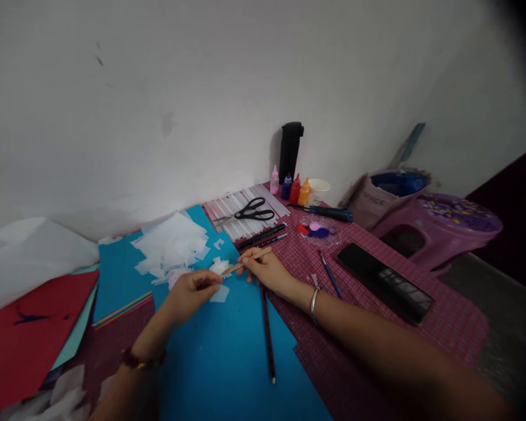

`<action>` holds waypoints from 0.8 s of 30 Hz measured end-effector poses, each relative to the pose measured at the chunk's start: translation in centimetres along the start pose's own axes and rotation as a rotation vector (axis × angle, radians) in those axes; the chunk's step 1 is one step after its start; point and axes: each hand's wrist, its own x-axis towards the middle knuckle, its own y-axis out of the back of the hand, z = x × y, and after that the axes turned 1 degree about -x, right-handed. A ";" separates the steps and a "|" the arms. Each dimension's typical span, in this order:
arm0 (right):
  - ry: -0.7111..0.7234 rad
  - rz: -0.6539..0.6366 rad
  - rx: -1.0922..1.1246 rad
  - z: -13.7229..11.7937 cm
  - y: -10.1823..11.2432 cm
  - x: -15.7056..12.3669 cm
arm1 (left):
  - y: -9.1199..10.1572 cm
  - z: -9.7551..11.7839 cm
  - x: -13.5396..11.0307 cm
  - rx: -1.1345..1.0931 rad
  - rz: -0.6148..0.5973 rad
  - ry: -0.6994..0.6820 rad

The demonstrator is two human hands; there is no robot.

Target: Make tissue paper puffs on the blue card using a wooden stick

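Observation:
My right hand (263, 270) grips a flat wooden stick (261, 253), which slants down to the left over the blue sheet (228, 351). At its lower end is a small clump of white paper pieces (220, 266). Close to that end, the thumb and fingers of my left hand (197, 292) are pinched together; whatever is between them is too small to make out. A single white paper square (220, 294) lies just below the left fingertips. Behind my left hand, a heap of cut white paper pieces (173, 242) spreads over the blue sheet.
A dark pencil (268, 339) lies below my right hand. Black-handled scissors (254, 210) rest on striped strips at the back. Beyond are paint bottles (295, 190) and a black flask (291, 149). A paint palette (319, 232), a paintbrush (330, 275) and a phone (383, 283) lie right.

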 end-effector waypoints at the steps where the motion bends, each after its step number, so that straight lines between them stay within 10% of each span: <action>1: 0.000 0.004 0.007 0.0 0.0 -0.1 | -0.6 0.0 0.1 0.005 0.057 0.003; 24: 0.216 -0.028 -0.187 0.8 -0.3 -1.9 | -2.7 -0.8 0.4 0.081 0.353 -0.050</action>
